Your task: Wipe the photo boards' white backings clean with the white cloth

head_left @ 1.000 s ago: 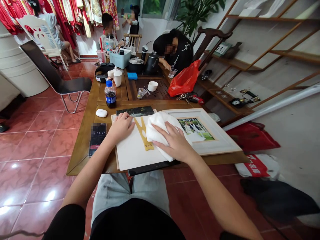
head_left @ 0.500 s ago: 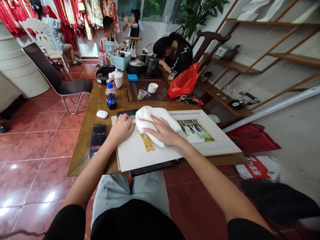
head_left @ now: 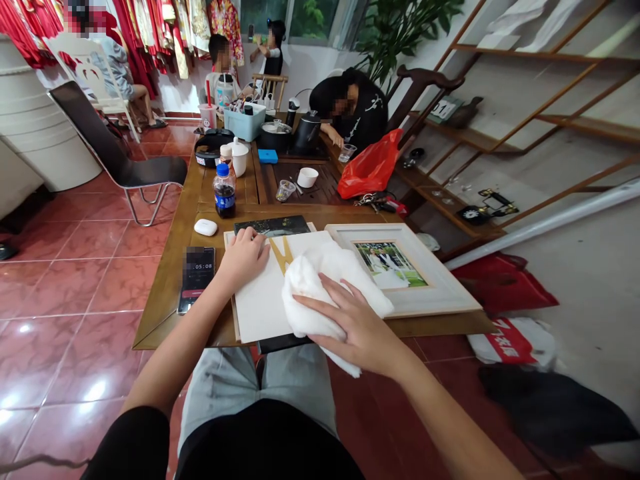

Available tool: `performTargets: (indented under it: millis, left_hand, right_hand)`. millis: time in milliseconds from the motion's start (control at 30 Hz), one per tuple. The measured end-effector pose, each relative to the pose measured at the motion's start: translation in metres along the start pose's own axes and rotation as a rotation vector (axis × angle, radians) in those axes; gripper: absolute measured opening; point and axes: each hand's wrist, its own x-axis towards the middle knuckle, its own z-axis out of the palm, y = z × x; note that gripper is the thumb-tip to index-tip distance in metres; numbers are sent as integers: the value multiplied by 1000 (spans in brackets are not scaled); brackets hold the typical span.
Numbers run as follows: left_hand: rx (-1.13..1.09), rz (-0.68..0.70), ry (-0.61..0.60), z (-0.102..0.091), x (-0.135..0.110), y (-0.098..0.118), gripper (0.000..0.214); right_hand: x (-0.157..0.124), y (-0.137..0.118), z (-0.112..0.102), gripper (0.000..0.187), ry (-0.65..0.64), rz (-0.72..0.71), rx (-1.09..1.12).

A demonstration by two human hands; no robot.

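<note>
My right hand (head_left: 353, 323) presses on a bunched white towel (head_left: 313, 293), fingers curved over it. The towel lies across the near right part of a white board (head_left: 257, 300) and hangs past its front edge. My left hand (head_left: 245, 259) lies flat on the board's left side, fingers stretched out, holding nothing. A yellowish flat strip with a forked end (head_left: 281, 252) shows between my hands; the towel hides its lower part. To the right, a white picture frame (head_left: 345, 233) holds a photo of people in wedding dress (head_left: 390, 263). A dark picture (head_left: 280, 225) sticks out behind the board.
Left on the wooden table (head_left: 165, 293) are a phone (head_left: 197, 280), a white earphone case (head_left: 205, 227) and a cola bottle (head_left: 225, 193). Farther back are a white cup (head_left: 307, 177), a red plastic bag (head_left: 370, 167) and keys (head_left: 373, 200). A person in black (head_left: 367, 107) leans on the table.
My right hand has drawn the towel toward me and to the right, over the board's near edge. The strip's forked far end is now uncovered. My left hand has stayed in place.
</note>
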Motion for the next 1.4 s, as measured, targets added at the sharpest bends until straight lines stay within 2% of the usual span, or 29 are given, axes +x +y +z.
performTargets:
  millis: [133, 300, 400, 533, 667, 933, 1067, 1200, 1400]
  left_hand:
    - [-16, 57, 7, 2, 1, -4, 36]
    - [-9, 76, -25, -1, 1, -4, 35]
    - [7, 82, -30, -3, 1, -3, 34]
    - [16, 44, -27, -3, 0, -2, 34]
    - [23, 10, -28, -4, -1, 1, 35]
    - [16, 3, -23, -6, -2, 4, 35]
    - [7, 30, -38, -6, -1, 2, 35]
    - [17, 61, -56, -7, 1, 0, 36]
    - [43, 85, -48, -7, 0, -1, 36]
  right_hand:
    - [9, 6, 1, 60, -14, 44, -37]
    - [52, 29, 0, 61, 10, 138, -71]
    - [80, 43, -2, 62, 70, 207, -107]
    - [98, 52, -3, 62, 134, 214, -116]
    - [86, 49, 0, 62, 155, 225, -149]
    - [9, 30, 15, 62, 197, 181, -186]
    - [-11, 26, 16, 61, 188, 184, -201]
    - [4, 34, 11, 63, 132, 202, -212]
    - [61, 56, 0, 63, 110, 237, -190]
